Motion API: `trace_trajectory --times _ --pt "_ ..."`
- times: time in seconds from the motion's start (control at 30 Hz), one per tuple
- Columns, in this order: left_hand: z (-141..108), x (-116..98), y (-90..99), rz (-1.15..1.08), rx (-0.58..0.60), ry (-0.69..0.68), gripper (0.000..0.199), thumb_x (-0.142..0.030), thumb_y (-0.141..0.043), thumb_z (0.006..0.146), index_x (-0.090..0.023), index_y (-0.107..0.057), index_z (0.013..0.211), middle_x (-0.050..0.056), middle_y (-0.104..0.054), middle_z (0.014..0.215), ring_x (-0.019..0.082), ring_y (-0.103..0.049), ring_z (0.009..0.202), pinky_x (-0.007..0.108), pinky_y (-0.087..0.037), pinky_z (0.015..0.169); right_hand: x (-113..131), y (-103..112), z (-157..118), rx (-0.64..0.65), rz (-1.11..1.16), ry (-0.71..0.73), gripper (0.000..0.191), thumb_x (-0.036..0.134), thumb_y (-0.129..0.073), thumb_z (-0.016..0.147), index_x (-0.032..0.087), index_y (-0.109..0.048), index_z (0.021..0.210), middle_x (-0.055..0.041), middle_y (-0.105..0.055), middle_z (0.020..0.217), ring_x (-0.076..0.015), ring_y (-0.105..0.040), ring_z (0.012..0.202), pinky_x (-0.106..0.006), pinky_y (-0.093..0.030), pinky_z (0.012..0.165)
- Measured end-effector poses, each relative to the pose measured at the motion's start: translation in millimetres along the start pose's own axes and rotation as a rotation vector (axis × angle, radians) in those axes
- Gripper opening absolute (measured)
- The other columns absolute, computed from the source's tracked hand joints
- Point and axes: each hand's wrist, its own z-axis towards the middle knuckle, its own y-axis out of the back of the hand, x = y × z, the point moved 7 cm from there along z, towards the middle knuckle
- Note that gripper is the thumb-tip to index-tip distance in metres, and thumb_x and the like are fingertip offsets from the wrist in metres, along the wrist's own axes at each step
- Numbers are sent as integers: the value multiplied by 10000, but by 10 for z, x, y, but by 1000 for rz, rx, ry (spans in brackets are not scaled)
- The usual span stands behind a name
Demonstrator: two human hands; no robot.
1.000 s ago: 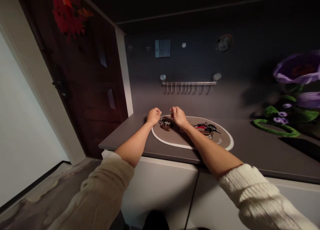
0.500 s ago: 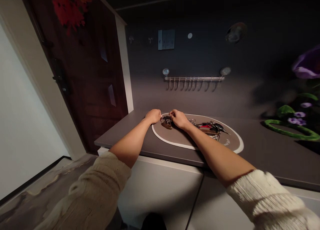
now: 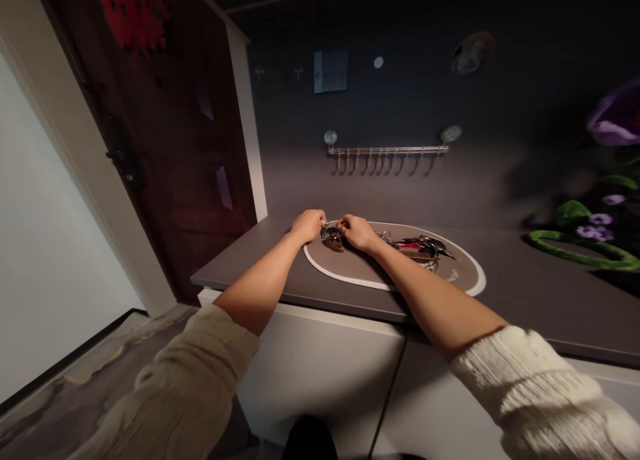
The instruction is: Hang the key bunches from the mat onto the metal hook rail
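Observation:
My left hand (image 3: 309, 225) is closed at the left end of an oval brown mat (image 3: 345, 268) with a white rim. Its fingertips pinch at the edge of a small bunch of keys (image 3: 332, 239) with a brown piece on it. Just right of that bunch, my right hand (image 3: 358, 232) is closed too, fingertips pressed together beside the keys; what it grips is too small to make out. A second pile of keys (image 3: 429, 247), with black and red parts, lies on the right half of the mat, partly behind my right forearm.
A clear rail with hooks (image 3: 389, 151) is fixed to the dark wall above the counter (image 3: 240, 253). Artificial purple flowers (image 3: 594, 233) with green leaves stand at the right. A dark red door (image 3: 200, 180) is at the left.
The view has tilted slightly, so the wall and counter sit a little higher. Both hands stay by the small bunch of keys, whose brown piece has shifted slightly.

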Motion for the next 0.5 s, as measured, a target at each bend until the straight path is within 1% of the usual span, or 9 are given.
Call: trace_trajectory --times 0.1,0.2,0.37,0.5 --pt "14 -26 36 -72 -41 -10 91 -159 -540 726 -171 -602 661 40 -600 680 136 -507 665 227 -368 663 -14 -16 12 1 9 6 144 218 -471 791 167 -602 820 -78 -640 816 -145 -535 708 -229 -348 650" --pt "22 -26 33 -234 -48 45 101 -131 -536 722 -154 -582 635 14 -563 601 109 -486 597 213 -372 618 -13 -11 10 -8 37 11 110 212 -504 768 176 -601 806 -57 -633 778 -129 -523 673 -216 -345 630" --pt "-26 9 -73 -603 29 248 136 -95 -488 752 -132 -532 629 -17 -505 513 64 -443 461 192 -350 507 7 39 -23 -33 134 -27 81 209 -544 734 179 -601 783 -41 -626 772 -124 -516 678 -219 -350 632" --pt "-68 -4 -117 -756 75 322 127 -85 -509 749 -124 -523 629 -28 -483 475 44 -427 423 175 -319 463 0 73 -29 -57 259 -71 78 212 -566 709 174 -605 765 -25 -619 741 -113 -507 651 -217 -356 620"
